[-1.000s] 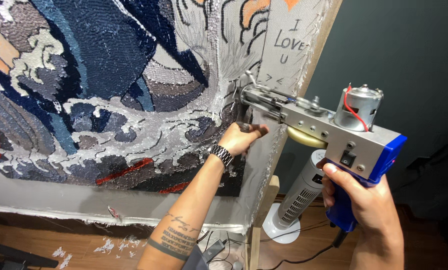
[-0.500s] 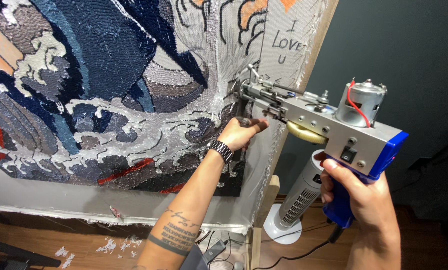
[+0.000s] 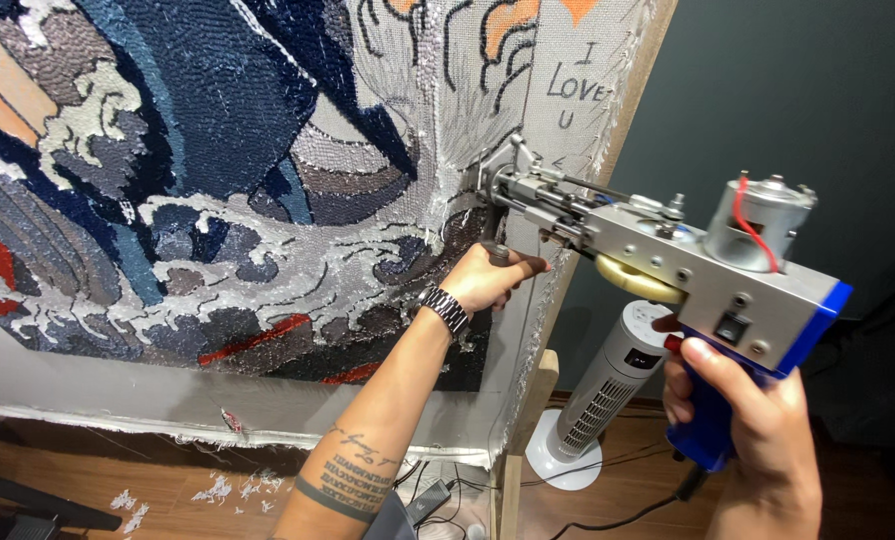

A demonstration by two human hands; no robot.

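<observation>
the tufting gun (image 3: 668, 270) was held by its blue handle in the closed right hand (image 3: 743, 420), its needle tip pressed into the cloth (image 3: 438, 120) near the frame's (image 3: 628, 90) right edge. the front grip under the nose was clasped by the left hand (image 3: 483, 280), fingers curled shut. a white tower fan (image 3: 608, 390) stood on the floor just beyond the frame, open room lying to the right.

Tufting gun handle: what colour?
Blue. The tufting gun handle, gripped by the right hand, shows best in the head view; the body above is silver-grey.
</observation>
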